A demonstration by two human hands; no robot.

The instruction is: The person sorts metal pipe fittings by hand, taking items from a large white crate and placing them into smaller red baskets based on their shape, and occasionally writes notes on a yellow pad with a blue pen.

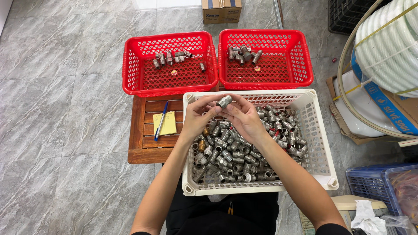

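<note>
Right now both hands meet over the far rim of the white crate (323, 143), and between them sits one short silver threaded fitting (224, 102), raised clear of the heap. The left hand (198, 116) has its thumb and fingers pinched on the fitting's left side; the right hand (244, 118) closes its fingertips on the right side, so the piece is clamped from both ends and seems to be turned for inspection. Below the hands, from about five o'clock round to seven, the crate holds a deep pile of metal fittings (235, 159), mostly silver with a few brass ones near the left wall. At eleven o'clock from the hands stands the left red basket (130, 65) with a small scatter of fittings along its far side, and at one o'clock the right red basket (305, 65) holds a similar handful. Judging by that, the sorting looks barely begun: a few pieces lie in each basket, while the great bulk remains in the crate. At nine o'clock a yellow notepad (167, 123) and a blue pen (160, 121) rest on the wooden table (146, 150).
</note>
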